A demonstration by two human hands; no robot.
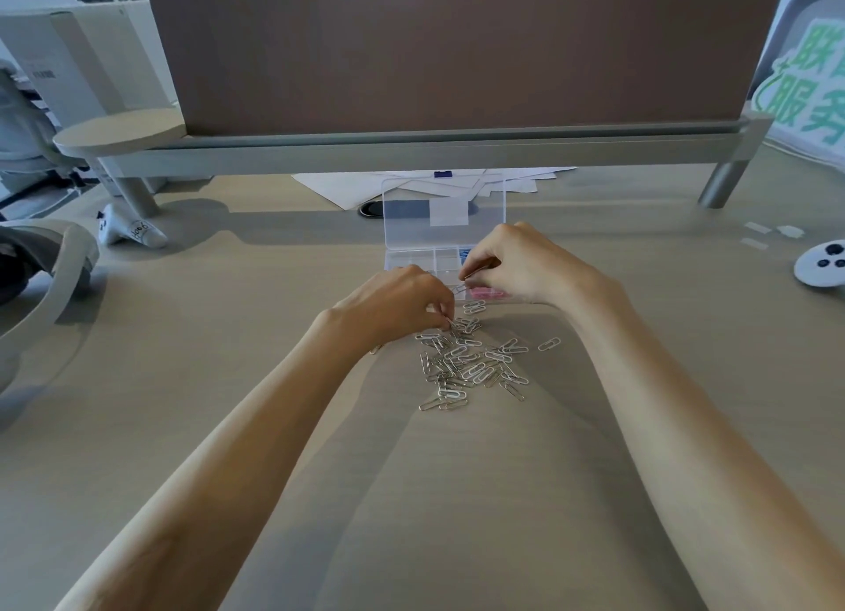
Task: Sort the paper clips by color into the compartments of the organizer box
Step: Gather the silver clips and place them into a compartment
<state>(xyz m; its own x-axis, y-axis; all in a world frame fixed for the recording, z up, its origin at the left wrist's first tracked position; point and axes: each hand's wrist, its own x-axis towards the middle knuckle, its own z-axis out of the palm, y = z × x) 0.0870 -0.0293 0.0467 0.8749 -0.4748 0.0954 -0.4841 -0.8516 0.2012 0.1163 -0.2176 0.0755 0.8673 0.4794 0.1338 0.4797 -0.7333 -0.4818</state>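
Organizer box [411, 259] holds pink clips [490, 293] — left hand [398, 304], right hand [516, 263] both pinch silver clips [462, 286].

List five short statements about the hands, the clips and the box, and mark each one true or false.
1. The organizer box has its lid open. True.
2. The right hand lies flat on the desk, holding nothing. False: it pinches a paper clip over the box.
3. The pile of loose clips is mostly red. False: they look silver or white.
4. The left hand pinches a silver clip at the pile's far edge. True.
5. The pink clips lie in a compartment at the box's near right. True.
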